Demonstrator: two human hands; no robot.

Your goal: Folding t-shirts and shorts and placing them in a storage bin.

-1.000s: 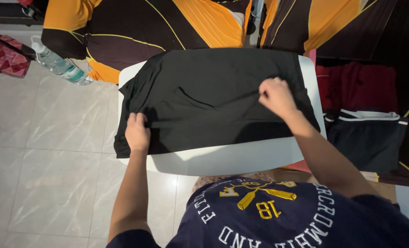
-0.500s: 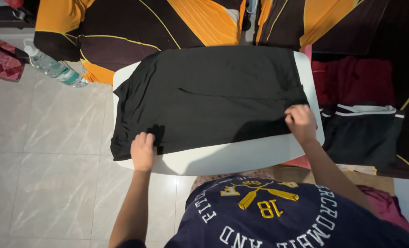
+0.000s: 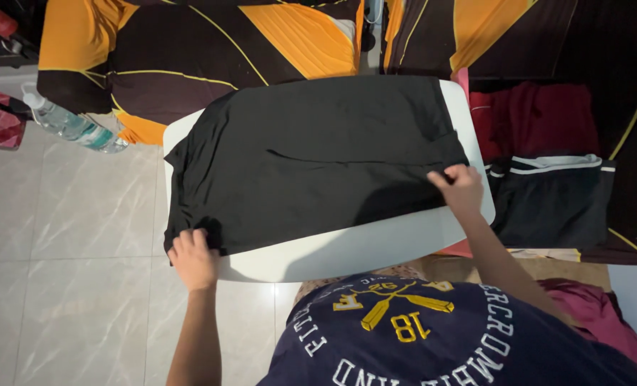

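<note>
A black garment [image 3: 311, 157] lies spread flat over a small white table [image 3: 347, 246]. My left hand [image 3: 192, 259] pinches the garment's near left corner at the table's edge. At the near right corner my right hand [image 3: 460, 187] grips the cloth, fingers closed on the hem. A shallow crease runs across the middle of the fabric.
A bed with an orange and dark brown cover [image 3: 190, 50] stands behind the table. A plastic water bottle [image 3: 72, 125] lies on the tiled floor at the left. Dark red cloth [image 3: 540, 118] and a black garment with white stripes [image 3: 554, 200] lie to the right.
My left hand slid leftward to the near left corner. My right hand came from the middle of the cloth to the near right corner, and the garment now lies flatter.
</note>
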